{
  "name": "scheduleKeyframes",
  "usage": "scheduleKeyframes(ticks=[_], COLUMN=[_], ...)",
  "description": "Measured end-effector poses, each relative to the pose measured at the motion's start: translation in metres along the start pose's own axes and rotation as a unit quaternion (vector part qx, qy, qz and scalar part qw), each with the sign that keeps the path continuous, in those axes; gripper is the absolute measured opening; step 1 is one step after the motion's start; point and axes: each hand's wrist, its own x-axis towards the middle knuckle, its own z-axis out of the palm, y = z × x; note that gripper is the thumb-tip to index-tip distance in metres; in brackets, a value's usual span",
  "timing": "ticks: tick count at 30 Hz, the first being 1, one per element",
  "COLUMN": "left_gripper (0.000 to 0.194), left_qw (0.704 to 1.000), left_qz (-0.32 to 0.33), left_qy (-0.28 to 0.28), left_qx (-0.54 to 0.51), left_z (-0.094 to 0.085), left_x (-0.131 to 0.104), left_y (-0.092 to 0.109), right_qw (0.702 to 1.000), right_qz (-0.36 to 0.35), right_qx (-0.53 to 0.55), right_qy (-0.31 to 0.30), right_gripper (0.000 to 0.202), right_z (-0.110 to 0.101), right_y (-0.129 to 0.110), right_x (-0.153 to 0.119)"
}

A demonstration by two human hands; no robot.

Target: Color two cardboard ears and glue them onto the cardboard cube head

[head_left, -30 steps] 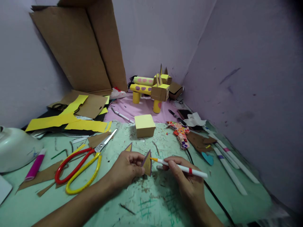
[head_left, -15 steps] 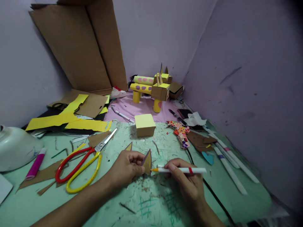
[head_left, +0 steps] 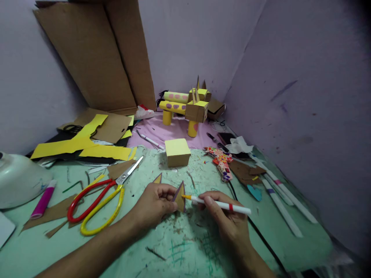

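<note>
Between the thumb and fingers of my left hand point(head_left: 158, 202) is a pointed cardboard triangle point(head_left: 180, 199) with a purple edge and yellow-brown face. A second cardboard point point(head_left: 157, 179) sticks up behind that hand; how it is held is hidden. My right hand point(head_left: 228, 214) is closed around a white marker point(head_left: 226, 206) with a red band. Its orange tip touches the face of the triangle, or nearly so. Just beyond both hands sits a small cardboard box point(head_left: 177, 153) with a pale yellow top.
Red-and-yellow scissors point(head_left: 101, 200) and a purple glue stick point(head_left: 43, 200) lie to the left. A flower-patterned glue gun point(head_left: 222, 162) with a black cord and several white markers point(head_left: 282, 210) lie right. Cardboard animal figures point(head_left: 185, 108) stand at the back.
The marker's tip has moved up the triangle's face from near its lower edge, and the marker now slants down to the right. My left hand has barely moved.
</note>
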Motion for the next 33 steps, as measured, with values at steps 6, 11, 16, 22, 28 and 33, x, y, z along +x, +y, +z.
scheduleKeyframes(ticks=[6, 11, 16, 22, 28, 33], left_gripper=[0.025, 0.027, 0.027, 0.029, 0.027, 0.028], left_qw=[1.0, 1.0, 0.999, 0.999, 0.999, 0.999], left_qz=[-0.001, 0.007, 0.012, 0.007, 0.013, 0.016], left_qy=[0.003, -0.014, -0.011, -0.007, -0.002, -0.001], left_qx=[0.014, 0.026, 0.034, 0.032, 0.032, 0.044], left_z=[-0.0005, -0.0011, -0.0021, -0.0012, -0.0002, -0.0009], left_x=[0.0001, 0.0009, 0.0009, 0.0006, 0.0012, 0.0006], left_y=[-0.0003, -0.0017, -0.0032, -0.001, -0.0023, -0.0018], right_qw=[0.999, 1.0, 0.999, 0.999, 1.0, 1.0], right_qz=[0.025, -0.019, -0.038, -0.032, -0.016, -0.012], right_qx=[0.005, -0.008, -0.009, -0.02, -0.026, -0.022], right_qy=[-0.034, 0.019, 0.033, 0.03, -0.006, -0.014], right_gripper=[0.03, 0.021, 0.015, 0.017, 0.026, 0.026], right_z=[-0.0011, -0.0003, -0.0005, -0.0001, 0.0008, 0.0015], right_y=[0.0009, 0.0011, -0.0002, -0.0009, -0.0022, -0.0045], right_x=[-0.0025, 0.0008, 0.0027, 0.0025, -0.0008, -0.0009])
